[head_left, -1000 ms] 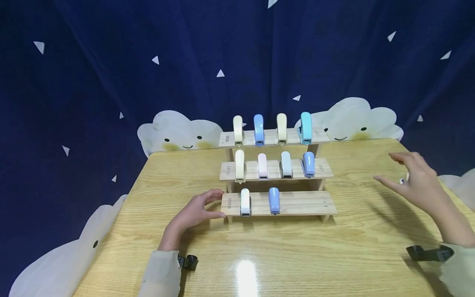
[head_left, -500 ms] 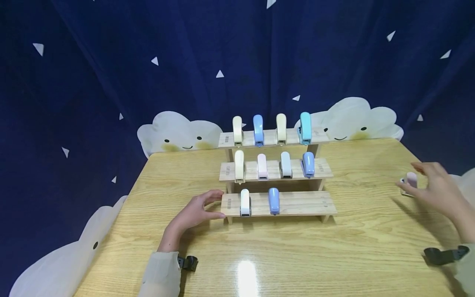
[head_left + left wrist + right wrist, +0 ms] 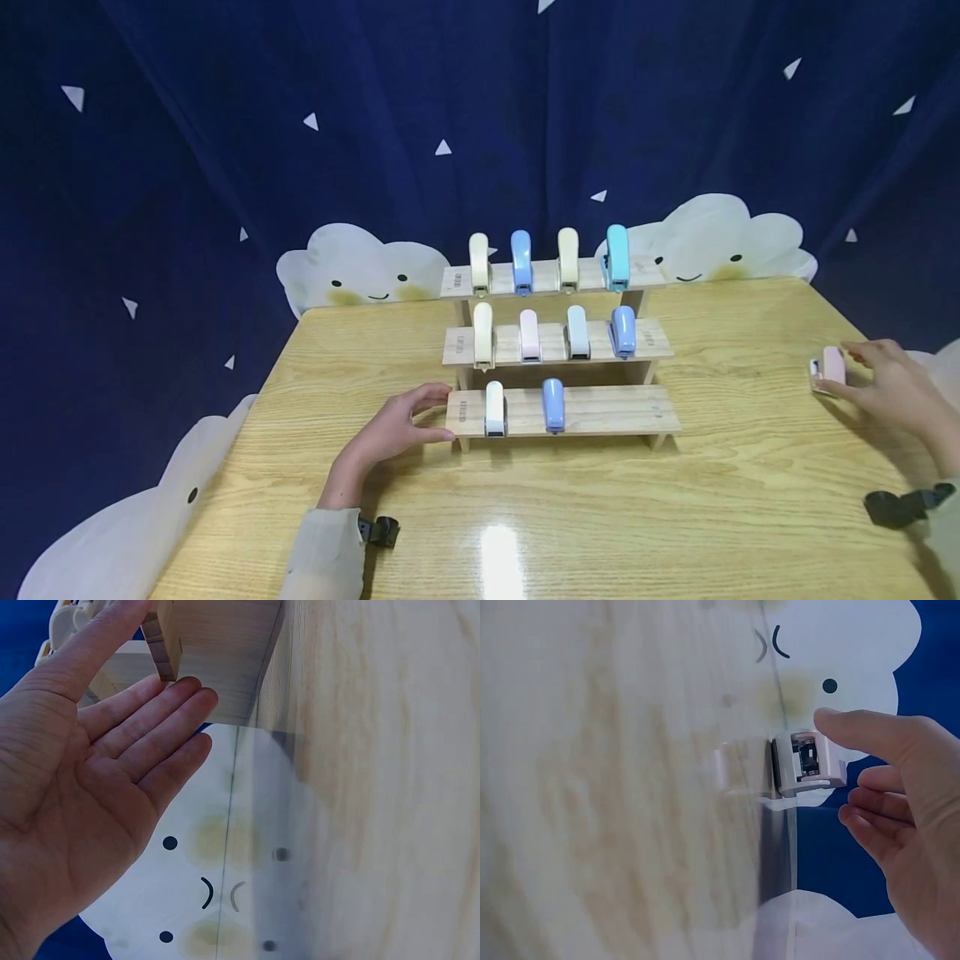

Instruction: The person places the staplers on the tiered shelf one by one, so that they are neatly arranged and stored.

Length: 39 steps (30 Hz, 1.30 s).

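Observation:
A pink stapler (image 3: pixel 832 365) stands on the table at the far right, its front end (image 3: pixel 810 759) facing me in the right wrist view. My right hand (image 3: pixel 900 400) is around it, thumb passing in front and index finger behind; firm contact cannot be made out. At the left end of the lowest shelf (image 3: pixel 615 412), my left hand (image 3: pixel 393 429) has its fingers extended, and its palm (image 3: pixel 105 787) shows bare. That shelf bears a white stapler (image 3: pixel 495 408) and a blue stapler (image 3: pixel 553 406).
The middle shelf (image 3: pixel 502 350) and top shelf (image 3: pixel 647 271) of the wooden rack each carry several staplers in cream, blue, pink, grey or turquoise. Dark blue curtain (image 3: pixel 375 100) with cloud figures (image 3: pixel 360 258) surrounds the wooden table (image 3: pixel 525 492) at the back and sides.
My right hand has moved right and down to the pink stapler, which now shows more between thumb and finger. The left hand and the rack's staplers keep their places.

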Available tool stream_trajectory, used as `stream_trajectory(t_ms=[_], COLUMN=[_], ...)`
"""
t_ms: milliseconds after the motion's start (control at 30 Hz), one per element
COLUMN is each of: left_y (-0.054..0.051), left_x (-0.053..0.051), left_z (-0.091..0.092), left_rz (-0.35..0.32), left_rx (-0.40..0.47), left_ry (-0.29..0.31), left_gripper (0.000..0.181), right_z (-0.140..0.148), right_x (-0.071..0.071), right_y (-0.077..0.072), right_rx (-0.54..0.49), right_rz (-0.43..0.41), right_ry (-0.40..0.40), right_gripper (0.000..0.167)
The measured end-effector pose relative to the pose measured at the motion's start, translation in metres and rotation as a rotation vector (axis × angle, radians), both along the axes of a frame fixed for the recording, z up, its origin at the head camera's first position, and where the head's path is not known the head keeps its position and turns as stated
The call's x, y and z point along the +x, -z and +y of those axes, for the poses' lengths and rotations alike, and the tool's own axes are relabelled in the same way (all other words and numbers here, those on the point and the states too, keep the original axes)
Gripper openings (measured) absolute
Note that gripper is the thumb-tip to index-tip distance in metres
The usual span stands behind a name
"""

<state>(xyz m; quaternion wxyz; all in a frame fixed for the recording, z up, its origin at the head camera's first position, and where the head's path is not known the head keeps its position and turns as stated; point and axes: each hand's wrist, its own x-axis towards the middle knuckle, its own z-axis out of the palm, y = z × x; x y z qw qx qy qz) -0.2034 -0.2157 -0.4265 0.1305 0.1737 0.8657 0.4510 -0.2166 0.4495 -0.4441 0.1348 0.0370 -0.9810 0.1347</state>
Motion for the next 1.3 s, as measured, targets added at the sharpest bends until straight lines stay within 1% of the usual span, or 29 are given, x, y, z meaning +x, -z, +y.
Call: stream_trajectory(t_ms=[200, 367, 500, 633, 767, 867, 933, 1100, 1167, 1233, 1300], left_y=[0.001, 0.000, 0.000, 0.000, 0.001, 0.001, 0.001, 0.001, 0.001, 0.001, 0.001], left_x=[0.000, -0.001, -0.001, -0.001, -0.001, 0.000, 0.000, 0.000, 0.000, 0.000, 0.000], left_z=[-0.001, -0.001, -0.001, -0.001, -0.001, -0.001, -0.001, -0.001, -0.001, -0.001, 0.000], left_rz=[-0.006, -0.004, -0.007, -0.005, 0.000, 0.000, 0.000, -0.003, -0.005, -0.003, 0.001], left_rx=[0.007, 0.010, 0.017, 0.016, 0.008, 0.002, 0.000, 0.004, 0.007, 0.009, 0.008], left_ry=[-0.002, -0.007, -0.005, 0.001, 0.000, -0.002, -0.005, -0.010, -0.006, 0.002, 0.007], left_gripper=[0.076, 0.076, 0.077, 0.077, 0.076, 0.076, 0.076, 0.076, 0.076, 0.076, 0.076], right_z=[0.005, 0.008, 0.010, 0.010, 0.007, -0.001, -0.008, -0.034, -0.048, -0.061, -0.074], right_x=[-0.005, -0.009, -0.010, -0.010, -0.007, -0.006, -0.006, -0.004, -0.002, 0.000, 0.003], right_y=[0.002, 0.005, 0.004, 0.003, 0.001, -0.002, -0.006, -0.020, -0.026, -0.033, -0.040], right_rx=[-0.023, -0.050, -0.049, -0.010, 0.017, 0.007, -0.021, -0.103, -0.119, -0.139, -0.164], right_rz=[-0.030, -0.043, 0.001, 0.050, 0.079, 0.102, 0.128, 0.156, 0.151, 0.180, 0.223], right_ry=[-0.027, -0.008, 0.000, 0.000, 0.000, -0.004, -0.005, -0.017, -0.021, -0.030, -0.055], right_gripper=[0.077, 0.079, 0.078, 0.078, 0.077, 0.076, 0.074, 0.073, 0.075, 0.074, 0.073])
